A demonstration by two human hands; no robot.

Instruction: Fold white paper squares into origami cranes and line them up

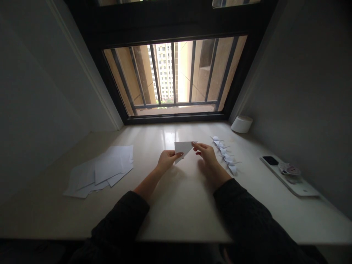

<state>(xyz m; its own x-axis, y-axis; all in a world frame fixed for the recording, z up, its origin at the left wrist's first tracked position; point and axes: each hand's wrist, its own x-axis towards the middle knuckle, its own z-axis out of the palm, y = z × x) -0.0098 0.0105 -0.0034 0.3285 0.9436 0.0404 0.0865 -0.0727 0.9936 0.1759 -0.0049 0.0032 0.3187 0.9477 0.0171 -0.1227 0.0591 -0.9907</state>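
On the left of the pale, glossy countertop point(181, 209), a loose, overlapping pile of flat white paper sheets point(110, 170) lies with its edges fanned out unevenly. To the right of it, a black sleeve point(121, 216) reaches in from the near edge, and the bare left hand point(165, 161) grips the near part of a small folded piece of white paper point(182, 147), thumb on top and the other fingers mostly hidden. This paper sits near the middle of the counter, in front of a black-framed window point(178, 118) at the far side; I cannot tell whether it touches the surface. The right hand point(206, 153), also coming from a black sleeve, pinches its far right corner with the fingertips. Just right of that hand, a row of small folded white paper figures with thin points point(223, 150) runs from far to near. Beyond them, by the right wall, stands a short white rounded container point(242, 124). Farthest right lies a flat white phone-like slab point(304, 190) with a dark patch at its far end and a small clear-and-pink object point(290, 169) on top.
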